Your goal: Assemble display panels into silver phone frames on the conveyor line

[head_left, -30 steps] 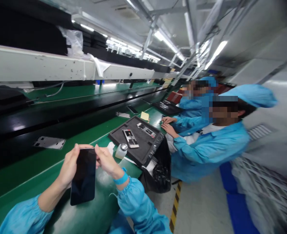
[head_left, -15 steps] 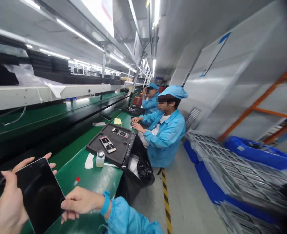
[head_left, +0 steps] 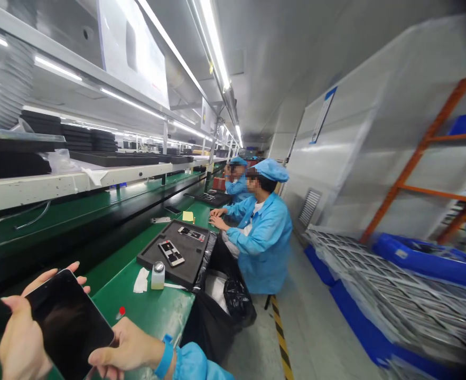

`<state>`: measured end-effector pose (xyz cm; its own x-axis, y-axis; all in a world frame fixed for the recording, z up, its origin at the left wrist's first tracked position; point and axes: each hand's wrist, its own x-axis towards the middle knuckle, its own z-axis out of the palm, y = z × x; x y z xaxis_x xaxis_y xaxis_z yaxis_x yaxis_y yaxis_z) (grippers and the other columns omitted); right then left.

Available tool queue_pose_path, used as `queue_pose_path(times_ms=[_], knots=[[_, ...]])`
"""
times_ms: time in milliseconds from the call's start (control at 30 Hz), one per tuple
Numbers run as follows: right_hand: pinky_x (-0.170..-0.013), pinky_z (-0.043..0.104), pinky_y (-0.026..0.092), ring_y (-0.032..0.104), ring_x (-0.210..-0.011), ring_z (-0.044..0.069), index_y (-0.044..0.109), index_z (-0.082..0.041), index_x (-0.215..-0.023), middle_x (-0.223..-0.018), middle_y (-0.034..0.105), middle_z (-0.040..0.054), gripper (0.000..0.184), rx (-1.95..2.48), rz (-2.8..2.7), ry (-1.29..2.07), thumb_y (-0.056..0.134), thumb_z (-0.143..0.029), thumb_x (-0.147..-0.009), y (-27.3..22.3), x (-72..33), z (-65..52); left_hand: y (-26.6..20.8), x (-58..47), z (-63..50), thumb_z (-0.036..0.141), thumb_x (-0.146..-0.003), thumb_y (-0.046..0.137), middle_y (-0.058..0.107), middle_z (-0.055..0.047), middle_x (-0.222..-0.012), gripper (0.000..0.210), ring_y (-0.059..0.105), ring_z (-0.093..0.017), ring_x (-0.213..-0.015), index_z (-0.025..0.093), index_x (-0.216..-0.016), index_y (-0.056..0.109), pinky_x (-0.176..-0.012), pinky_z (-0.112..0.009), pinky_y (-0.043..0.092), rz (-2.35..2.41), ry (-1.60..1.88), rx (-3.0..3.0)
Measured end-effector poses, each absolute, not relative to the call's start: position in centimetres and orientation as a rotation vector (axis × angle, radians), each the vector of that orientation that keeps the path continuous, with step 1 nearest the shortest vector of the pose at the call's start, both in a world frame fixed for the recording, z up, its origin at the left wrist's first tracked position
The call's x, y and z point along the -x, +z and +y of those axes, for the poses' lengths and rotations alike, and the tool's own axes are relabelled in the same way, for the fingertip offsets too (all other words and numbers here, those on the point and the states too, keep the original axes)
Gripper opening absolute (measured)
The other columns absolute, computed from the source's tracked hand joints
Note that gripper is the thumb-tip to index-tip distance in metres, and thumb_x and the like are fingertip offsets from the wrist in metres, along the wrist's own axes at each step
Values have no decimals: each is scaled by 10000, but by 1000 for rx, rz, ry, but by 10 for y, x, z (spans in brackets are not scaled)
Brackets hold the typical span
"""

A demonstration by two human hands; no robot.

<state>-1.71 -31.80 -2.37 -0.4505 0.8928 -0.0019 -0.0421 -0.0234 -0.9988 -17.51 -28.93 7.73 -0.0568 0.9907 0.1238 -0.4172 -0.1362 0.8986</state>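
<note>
A smartphone [head_left: 68, 322] with a dark, glossy screen is held low at the left of the head view. My left hand [head_left: 25, 338] wraps its left side, the thumb at the upper left edge and fingertips showing beyond the top. At the lower right edge, my right hand [head_left: 128, 348] grips the phone, its thumb lying over the screen and the other fingers partly hidden underneath. A blue band circles my right wrist. Just beyond the phone, a small red-capped piece [head_left: 121, 312] lies on the green bench [head_left: 169, 311].
A dark foam tray [head_left: 185, 248] bears two opened phones. Near it stand a metal-topped bottle [head_left: 158, 275] and a white tissue [head_left: 141, 281]. A black bag [head_left: 233, 301] hangs at the bench edge. A co-worker [head_left: 262, 243] in blue sits beyond; racks [head_left: 375, 274] stand at right.
The head view has shifted, so the bench scene sits a little lower and further left. My right thumb has moved from the phone's side edge onto its lower screen.
</note>
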Motion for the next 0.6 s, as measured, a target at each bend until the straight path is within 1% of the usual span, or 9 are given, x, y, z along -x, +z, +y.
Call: queue_pose_path(times_ms=[67, 133, 167, 267, 333, 367, 433, 500, 600], knots=[[-399, 205, 372, 477, -407, 71, 599, -169, -577, -497, 537, -44, 629, 901, -1494, 1467, 855, -720, -741, -24, 17, -321, 86, 168, -295, 969, -722, 570, 836, 63, -1166, 558, 808, -367, -1008, 470, -852, 782, -703, -454, 676, 862, 1574, -933], [-388, 213, 366, 468, -393, 76, 593, -175, -570, -486, 528, -42, 671, 864, -1480, 1445, 837, -790, -688, -23, 17, -320, 94, 159, -299, 961, -737, 571, 856, 57, -1052, 569, 798, -320, -810, 442, -844, 778, -624, -430, 671, 854, 1629, -922], [-390, 221, 385, 484, -396, 86, 598, -178, -579, -494, 539, -36, 697, 830, -1475, 1467, 828, -833, -643, -24, 17, -318, 97, 154, -300, 951, -749, 573, 856, 53, -1006, 573, 781, -300, -761, 421, -831, 774, -609, -419, 668, 836, 1666, -921], [-455, 273, 494, 573, -450, 137, 636, -178, -630, -532, 598, 1, 774, 672, -1506, 1585, 767, -937, -557, -26, 16, -309, 105, 134, -297, 920, -770, 600, 844, 31, -961, 588, 764, -268, -762, 359, -824, 764, -623, -386, 670, 728, 1789, -929], [-491, 305, 536, 601, -469, 154, 631, -178, -624, -542, 612, 22, 775, 631, -1510, 1608, 740, -944, -583, -28, 10, -303, 108, 118, -289, 901, -800, 600, 840, 8, -972, 604, 768, -258, -767, 322, -861, 759, -633, -374, 677, 636, 1837, -935], [-473, 303, 532, 592, -455, 148, 615, -179, -605, -552, 617, 31, 764, 653, -1491, 1591, 737, -934, -604, -29, 5, -299, 109, 109, -284, 889, -836, 573, 839, -11, -978, 619, 772, -256, -759, 299, -881, 755, -630, -373, 679, 601, 1838, -926], [-387, 264, 465, 528, -396, 113, 576, -181, -567, -578, 627, 43, 755, 750, -1427, 1499, 737, -915, -636, -30, -9, -291, 109, 87, -269, 846, -936, 459, 836, -60, -982, 660, 777, -256, -720, 248, -901, 738, -608, -380, 675, 558, 1817, -871], [-327, 221, 364, 499, -381, 104, 524, -195, -513, -524, 582, 40, 782, 858, -1385, 1335, 672, -942, -689, -31, -28, -282, 109, 60, -249, 791, -1008, 351, 830, -108, -1004, 691, 779, -263, -688, 212, -936, 722, -590, -399, 667, 517, 1745, -803], [-314, 196, 304, 548, -415, 142, 452, -239, -484, -411, 475, 30, 856, 998, -1356, 1120, 405, -1055, -737, -31, -69, -265, 105, 8, -209, 726, -1054, 306, 815, -132, -1052, 661, 785, -261, -710, 204, -1041, 712, -631, -417, 666, 521, 1629, -753]])
